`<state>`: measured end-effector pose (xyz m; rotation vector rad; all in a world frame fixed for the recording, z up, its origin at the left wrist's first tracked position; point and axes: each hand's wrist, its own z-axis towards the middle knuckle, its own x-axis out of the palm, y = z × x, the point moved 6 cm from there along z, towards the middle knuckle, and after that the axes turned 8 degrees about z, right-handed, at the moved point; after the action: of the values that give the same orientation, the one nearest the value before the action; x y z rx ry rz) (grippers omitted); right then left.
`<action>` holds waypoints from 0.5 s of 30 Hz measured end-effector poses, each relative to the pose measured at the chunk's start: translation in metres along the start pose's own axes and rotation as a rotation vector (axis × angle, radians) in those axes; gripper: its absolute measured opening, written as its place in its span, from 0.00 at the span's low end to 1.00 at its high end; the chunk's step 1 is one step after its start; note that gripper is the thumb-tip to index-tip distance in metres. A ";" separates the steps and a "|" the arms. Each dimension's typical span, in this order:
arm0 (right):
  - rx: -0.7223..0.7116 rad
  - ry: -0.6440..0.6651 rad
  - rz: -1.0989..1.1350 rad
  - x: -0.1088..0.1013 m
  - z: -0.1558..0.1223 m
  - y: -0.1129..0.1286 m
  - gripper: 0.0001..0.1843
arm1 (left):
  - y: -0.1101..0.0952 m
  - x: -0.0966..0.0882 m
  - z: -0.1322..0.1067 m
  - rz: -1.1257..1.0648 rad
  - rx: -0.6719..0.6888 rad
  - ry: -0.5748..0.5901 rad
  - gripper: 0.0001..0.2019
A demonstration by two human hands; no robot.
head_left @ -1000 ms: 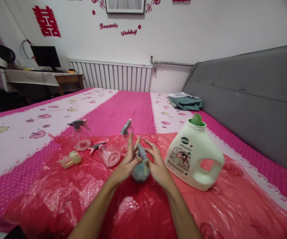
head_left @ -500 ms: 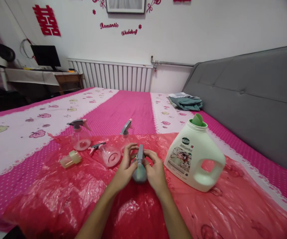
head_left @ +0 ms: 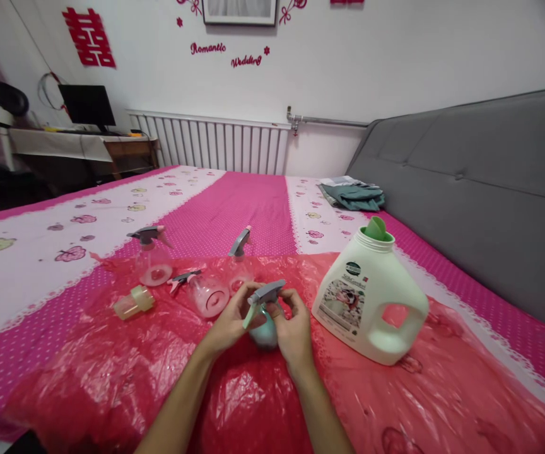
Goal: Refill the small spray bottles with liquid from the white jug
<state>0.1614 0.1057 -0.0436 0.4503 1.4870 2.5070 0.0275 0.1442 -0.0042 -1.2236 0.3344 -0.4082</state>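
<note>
Near: crinkled red plastic sheet (head_left: 111,391), spread over the bed (head_left: 256,202). On it, the green-triggered spray bottle (head_left: 263,334), grey head slanting across. Left hand (head_left: 229,320) and right hand (head_left: 295,325) both clamped about its neck, one from each side; trigger on the left hand's side. To their right, apart: pale green jug (head_left: 369,296), upright, green spout in its mouth. To the left: yellowish translucent piece (head_left: 134,304), on its side; clear bottle (head_left: 209,296), lying tipped, just beside the left hand. Slightly farther, two more sprayers upright: left sprayer (head_left: 153,268), middle sprayer (head_left: 240,268). Beyond: folded cloth (head_left: 355,194) near grey headboard (head_left: 480,183). Farthest: white radiator (head_left: 210,145) against the wall.
</note>
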 end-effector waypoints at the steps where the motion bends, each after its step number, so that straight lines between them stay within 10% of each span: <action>1: -0.002 0.015 0.006 0.000 0.001 0.001 0.25 | 0.001 0.000 0.001 0.003 0.009 -0.012 0.25; 8: -0.028 0.201 0.017 0.002 0.013 0.015 0.28 | 0.003 0.002 0.003 -0.005 0.003 -0.044 0.19; 15: 0.027 0.002 -0.096 -0.001 0.010 0.006 0.28 | 0.021 -0.002 0.000 -0.065 -0.107 -0.089 0.21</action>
<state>0.1659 0.1111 -0.0341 0.3713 1.5074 2.4173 0.0278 0.1510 -0.0244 -1.3559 0.2428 -0.3942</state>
